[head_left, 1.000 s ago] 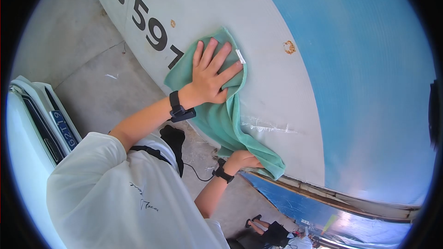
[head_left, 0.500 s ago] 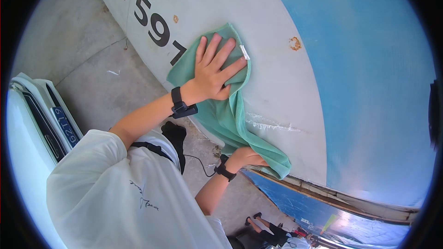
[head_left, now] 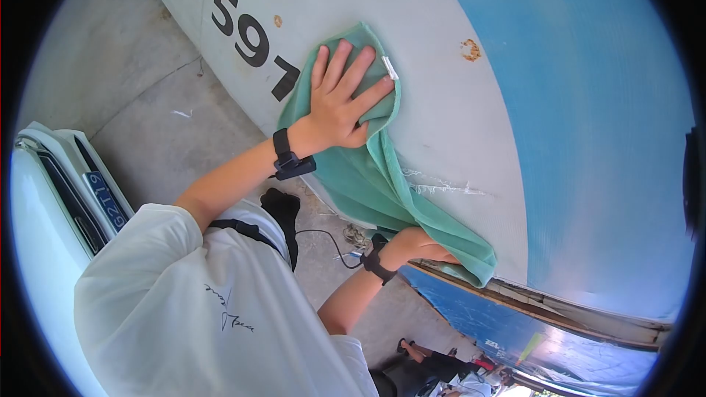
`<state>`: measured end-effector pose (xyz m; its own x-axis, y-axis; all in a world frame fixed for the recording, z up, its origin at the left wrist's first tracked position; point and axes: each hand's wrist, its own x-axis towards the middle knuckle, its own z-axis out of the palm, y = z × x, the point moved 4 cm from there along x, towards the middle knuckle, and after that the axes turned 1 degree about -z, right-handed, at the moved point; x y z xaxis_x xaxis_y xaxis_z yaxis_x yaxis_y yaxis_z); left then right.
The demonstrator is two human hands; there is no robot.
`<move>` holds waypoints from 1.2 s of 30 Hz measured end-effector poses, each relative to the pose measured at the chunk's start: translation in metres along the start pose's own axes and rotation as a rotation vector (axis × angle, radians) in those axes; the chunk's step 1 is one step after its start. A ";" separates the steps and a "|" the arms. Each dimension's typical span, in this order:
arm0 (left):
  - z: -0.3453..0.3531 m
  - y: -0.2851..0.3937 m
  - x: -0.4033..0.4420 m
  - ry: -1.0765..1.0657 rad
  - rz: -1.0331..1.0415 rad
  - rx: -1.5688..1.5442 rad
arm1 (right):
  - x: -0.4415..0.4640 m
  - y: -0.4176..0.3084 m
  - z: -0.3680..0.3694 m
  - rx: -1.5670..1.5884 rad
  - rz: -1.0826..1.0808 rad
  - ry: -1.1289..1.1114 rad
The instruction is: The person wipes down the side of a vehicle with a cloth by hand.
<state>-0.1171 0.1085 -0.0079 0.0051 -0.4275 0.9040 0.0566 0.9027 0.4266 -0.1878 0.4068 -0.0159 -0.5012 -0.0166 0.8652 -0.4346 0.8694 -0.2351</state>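
My left hand (head_left: 340, 103) lies flat with spread fingers on a green cloth (head_left: 368, 184), pressing it against a curved white and blue surface (head_left: 471, 125) that looks like a boat hull. A white tag (head_left: 389, 68) sticks out at the cloth's edge beside my fingers. My right hand (head_left: 421, 245) grips the cloth's lower end near the hull's rim, its fingertips partly covered by the fabric. Between the hands the cloth is drawn out in folds. Black numbers (head_left: 254, 38) are on the white part, and white scratches (head_left: 448, 185) show next to the cloth.
Rust-coloured spots (head_left: 471, 50) mark the surface. A worn rim (head_left: 581, 316) runs along the lower right edge. Behind my body stands a white vehicle (head_left: 51, 198) on the concrete floor (head_left: 140, 81). A cable (head_left: 327, 235) hangs near my right wrist. Another person (head_left: 441, 367) is at the bottom.
My right hand has moved right with the lower end of the cloth, stretching it longer. My left hand has shifted slightly up with the cloth, uncovering more of the last number.
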 end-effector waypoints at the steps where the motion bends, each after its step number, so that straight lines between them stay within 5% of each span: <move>1: 0.000 0.000 0.000 0.003 0.000 -0.001 | -0.011 0.002 0.003 0.013 0.021 -0.030; 11: 0.001 -0.003 -0.001 -0.008 0.002 0.005 | 0.051 -0.042 -0.031 0.127 0.269 0.022; 17: -0.001 -0.004 -0.002 -0.025 0.027 0.015 | 0.014 -0.037 -0.011 0.012 -0.170 0.012; 21: 0.000 -0.007 -0.004 -0.025 0.035 0.017 | -0.027 -0.001 -0.003 0.020 -0.022 -0.240; 27: 0.000 -0.008 -0.005 -0.035 0.038 0.027 | 0.043 -0.030 -0.034 0.035 0.003 0.045; 36: 0.000 -0.007 -0.006 -0.026 0.042 0.028 | -0.013 -0.066 -0.003 0.114 -0.299 -0.075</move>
<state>-0.1173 0.1048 -0.0165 -0.0189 -0.3886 0.9212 0.0284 0.9208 0.3890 -0.1505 0.3511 -0.0100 -0.3901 -0.3028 0.8696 -0.6499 0.7596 -0.0271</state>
